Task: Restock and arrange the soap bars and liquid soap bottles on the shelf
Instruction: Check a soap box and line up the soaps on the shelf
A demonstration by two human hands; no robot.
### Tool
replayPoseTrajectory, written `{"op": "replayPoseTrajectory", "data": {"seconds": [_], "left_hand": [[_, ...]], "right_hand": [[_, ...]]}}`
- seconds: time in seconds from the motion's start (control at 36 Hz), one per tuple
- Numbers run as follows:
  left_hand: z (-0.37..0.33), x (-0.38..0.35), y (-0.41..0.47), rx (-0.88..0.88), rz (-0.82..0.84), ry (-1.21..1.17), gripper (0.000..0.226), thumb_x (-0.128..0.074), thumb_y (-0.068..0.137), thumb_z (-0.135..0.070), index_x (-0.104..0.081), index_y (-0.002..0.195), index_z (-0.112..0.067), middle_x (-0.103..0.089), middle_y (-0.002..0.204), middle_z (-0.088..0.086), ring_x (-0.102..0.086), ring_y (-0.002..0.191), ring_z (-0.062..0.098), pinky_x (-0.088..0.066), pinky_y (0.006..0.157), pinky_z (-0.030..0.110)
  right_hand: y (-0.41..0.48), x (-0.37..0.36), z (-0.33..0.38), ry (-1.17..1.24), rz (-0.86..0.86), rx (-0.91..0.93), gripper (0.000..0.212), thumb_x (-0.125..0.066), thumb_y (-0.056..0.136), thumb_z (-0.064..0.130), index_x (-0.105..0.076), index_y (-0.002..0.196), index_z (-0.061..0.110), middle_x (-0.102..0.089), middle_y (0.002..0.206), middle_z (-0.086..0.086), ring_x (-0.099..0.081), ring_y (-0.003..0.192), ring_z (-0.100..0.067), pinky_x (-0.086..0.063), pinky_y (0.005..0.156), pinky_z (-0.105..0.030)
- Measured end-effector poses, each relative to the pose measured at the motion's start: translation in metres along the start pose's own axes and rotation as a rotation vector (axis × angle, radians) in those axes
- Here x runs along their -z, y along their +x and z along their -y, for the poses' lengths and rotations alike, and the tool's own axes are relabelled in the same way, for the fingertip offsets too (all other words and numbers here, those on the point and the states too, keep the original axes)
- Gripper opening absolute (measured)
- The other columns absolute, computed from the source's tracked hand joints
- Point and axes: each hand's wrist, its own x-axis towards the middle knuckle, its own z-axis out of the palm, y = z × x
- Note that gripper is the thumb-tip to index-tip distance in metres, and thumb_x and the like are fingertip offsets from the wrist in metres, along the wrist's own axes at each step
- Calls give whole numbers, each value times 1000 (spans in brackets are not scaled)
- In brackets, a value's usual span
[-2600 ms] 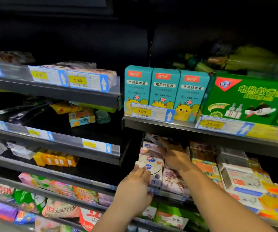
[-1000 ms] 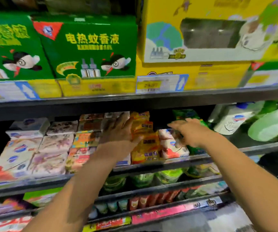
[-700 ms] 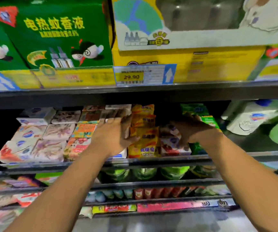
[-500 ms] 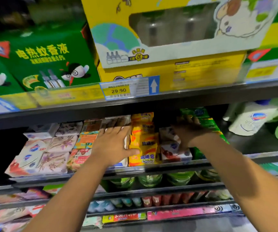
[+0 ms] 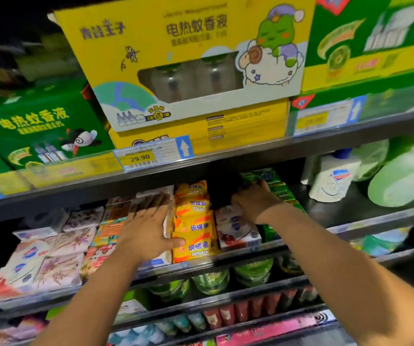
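Rows of boxed soap bars fill the middle shelf (image 5: 251, 255). My left hand (image 5: 148, 231) lies flat with straight fingers on a column of white soap boxes (image 5: 162, 258), its thumb against the yellow sulfur soap packs (image 5: 196, 226). My right hand (image 5: 253, 201) reaches deep into the shelf above the white-and-red soap boxes (image 5: 236, 233), next to the green soap packs (image 5: 275, 186); its fingertips are hidden in shadow. A white liquid soap bottle (image 5: 330, 178) lies on the same shelf to the right.
Pink and white soap boxes (image 5: 51, 255) fill the shelf's left part. Green refill pouches (image 5: 400, 176) lie at the far right. Yellow (image 5: 183, 71) and green (image 5: 33, 128) mosquito-liquid boxes stand on the shelf above. Lower shelves hold green bottles (image 5: 226, 278).
The view swung right from the left soap section and then tilted up. Both hands moved right along the shelf; the right hand reached deeper beside the green packs, the left stayed flat on the white boxes.
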Motion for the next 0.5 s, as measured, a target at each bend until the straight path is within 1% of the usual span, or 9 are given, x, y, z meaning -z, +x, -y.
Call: {"op": "replayPoseTrajectory", "data": {"seconds": [0.08,0.17,0.22,0.28,0.31,0.36,0.39,0.44,0.5], "left_hand": [[-2,0,-2,1,10,-8,108,-50,74,-86,-13,158,-28,-26,162,-2,-30,145,25,-22,117,46],[-2,1,-5,1,-10,-29,108,-52,73,-86,-13,158,-32,-30,160,-1,-32,144,25,-24,116,46],[-2,3,-6,-7,-9,-46,108,-52,72,-86,-12,157,-34,-31,160,-1,-32,143,24,-24,116,46],[0,5,-8,-3,10,-89,111,-42,67,-94,-13,157,-36,-29,161,-2,-31,144,25,-22,117,47],[0,7,-9,-2,24,-110,116,-31,61,-100,-13,157,-37,-29,161,-2,-30,144,25,-21,117,47],[2,11,-11,15,50,-204,120,-17,51,-106,-19,154,-43,-34,158,-2,-32,142,24,-22,116,46],[3,13,-14,27,50,-301,108,-23,57,-104,-27,149,-48,-40,153,-2,-36,138,24,-25,115,45],[1,18,-18,38,-3,-526,74,-48,68,-91,-45,132,-52,-51,138,-2,-47,128,23,-39,107,41],[-8,21,-23,10,-102,-597,74,-68,76,-70,-49,137,-33,-51,133,2,-46,127,23,-39,99,29]], "right_hand": [[-6,2,-3,165,-33,-1,48,-68,87,41,-55,130,26,-58,131,-2,-54,120,-26,-42,100,-36],[-16,3,-9,535,-136,-33,49,-77,82,36,-61,128,26,-63,125,1,-59,113,-20,-46,88,-25],[-23,2,-10,817,-199,-46,42,-83,78,26,-67,117,25,-68,114,3,-63,109,-19,-49,93,-29],[-33,1,-8,1089,-255,-29,40,-87,73,14,-68,103,31,-70,106,10,-64,110,-16,-45,104,-36],[-39,2,-8,1187,-292,-24,41,-88,71,11,-68,98,34,-71,102,13,-66,106,-13,-47,102,-34],[-55,10,-4,1335,-349,-40,41,-88,71,10,-69,97,36,-72,97,9,-68,89,-10,-54,79,-25],[-64,14,-2,1418,-367,-37,42,-87,73,10,-70,102,33,-73,98,5,-69,82,-11,-54,69,-24],[-79,18,1,1543,-368,-26,44,-84,76,10,-68,113,27,-73,104,2,-72,82,-11,-55,64,-24],[-90,19,4,1643,-395,-35,41,-82,79,12,-68,116,24,-71,109,0,-73,89,-12,-56,68,-24]]}}
